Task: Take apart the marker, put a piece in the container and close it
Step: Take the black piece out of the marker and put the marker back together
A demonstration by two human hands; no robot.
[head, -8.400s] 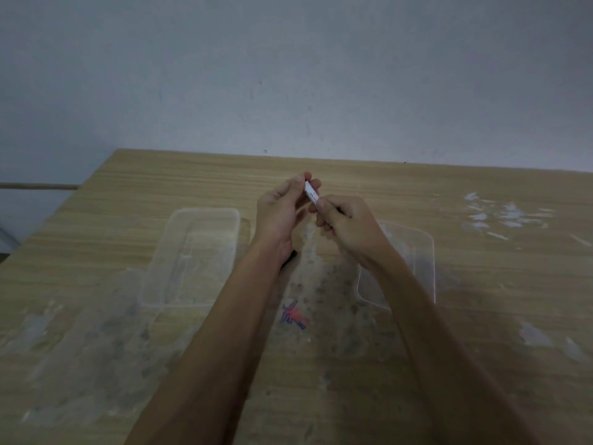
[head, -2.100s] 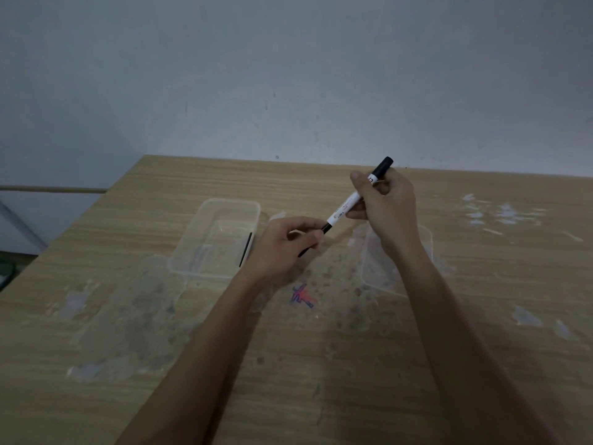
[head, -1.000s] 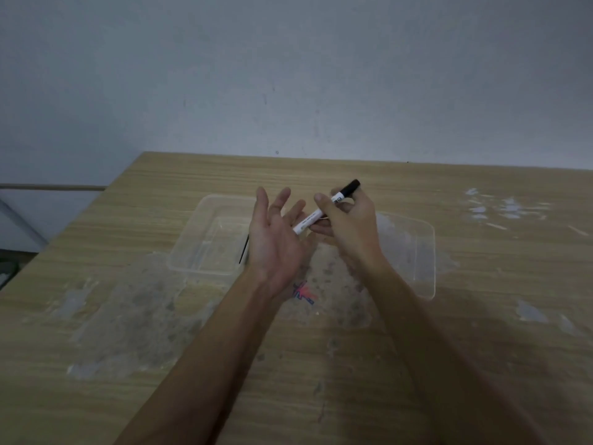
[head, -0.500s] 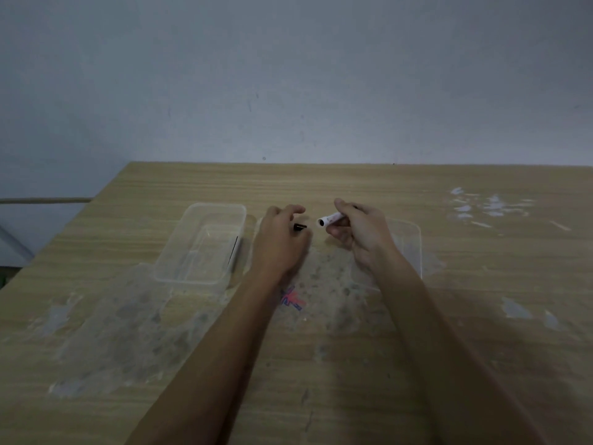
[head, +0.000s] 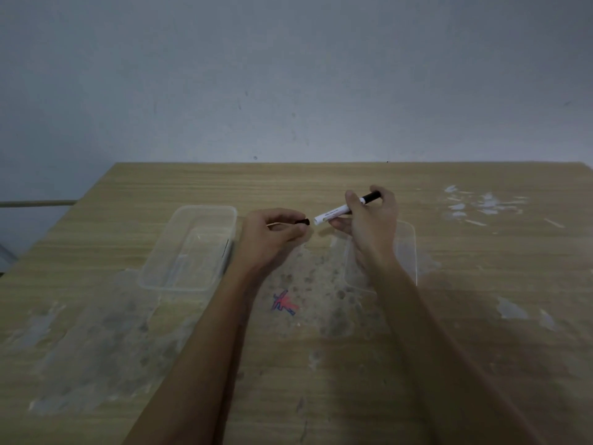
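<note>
My right hand holds the white marker barrel, which has a black cap on its far end and an open end pointing left. My left hand pinches a small black marker piece just left of that open end, a small gap apart. An open clear plastic container stands to the left of my left hand, with a thin dark piece lying against its right wall. The clear lid lies flat under my right wrist.
The wooden table carries pale scuffed patches and a red-blue scribble near the middle. White flecks mark the far right. A grey wall runs behind the far table edge.
The two hands have drawn slightly apart and the right hand has tilted the barrel so its black cap shows. The black piece stays pinched in my left hand.
</note>
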